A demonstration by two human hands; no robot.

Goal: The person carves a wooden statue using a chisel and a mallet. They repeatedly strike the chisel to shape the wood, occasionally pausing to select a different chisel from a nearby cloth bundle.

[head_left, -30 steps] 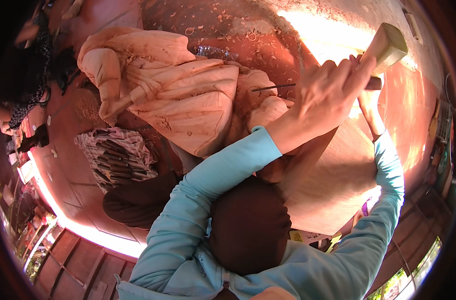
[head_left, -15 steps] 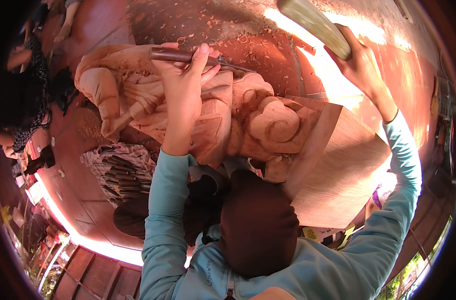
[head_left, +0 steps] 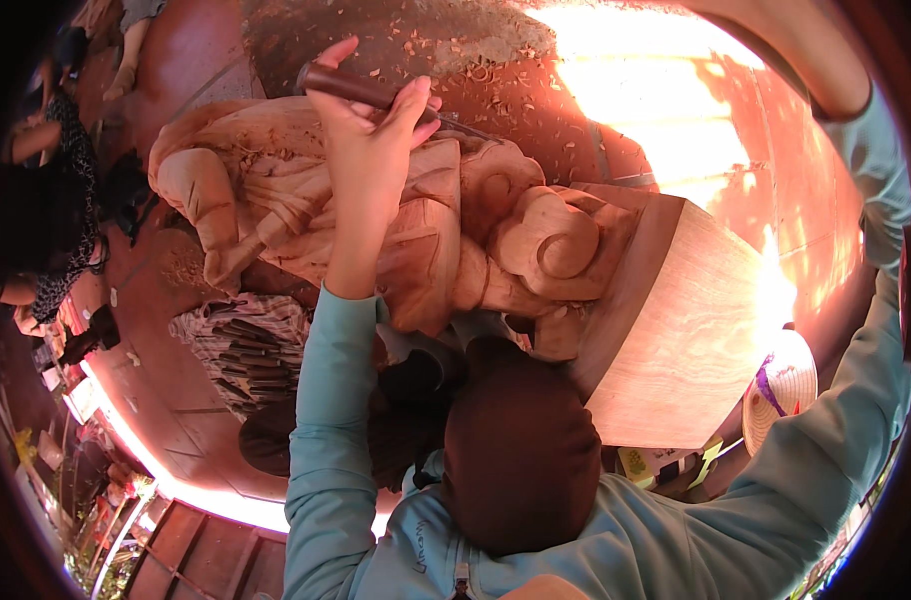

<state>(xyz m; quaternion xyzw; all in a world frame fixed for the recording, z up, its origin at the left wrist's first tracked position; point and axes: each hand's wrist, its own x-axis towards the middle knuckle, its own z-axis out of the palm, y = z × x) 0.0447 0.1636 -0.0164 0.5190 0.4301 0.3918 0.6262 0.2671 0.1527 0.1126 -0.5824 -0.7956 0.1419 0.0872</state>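
Observation:
My left hand [head_left: 366,140] is closed round the dark brown handle of a chisel [head_left: 348,86], above the far side of a large wooden carving [head_left: 406,255]. The thin metal blade points right, toward the carving's far edge; its tip is hard to make out. Lying on its side, the carving has folds, rounded scrolls [head_left: 556,240] and a broad flat base [head_left: 676,340] at the right. Raised at the upper right, my right hand [head_left: 776,35] is cut off by the picture's rim. Its fingers, and anything in them, are out of sight.
Several chisels [head_left: 251,360] lie on a striped cloth [head_left: 201,325] left of the carving. Wood shavings [head_left: 486,75] litter the floor beyond. A straw hat [head_left: 791,385] with a purple band rests at the right. Another person [head_left: 71,190] sits at the far left.
My right hand has swung up and outward to the rim, and the pale wooden mallet it held has left the picture. The left hand keeps the chisel, its fingers slightly shifted.

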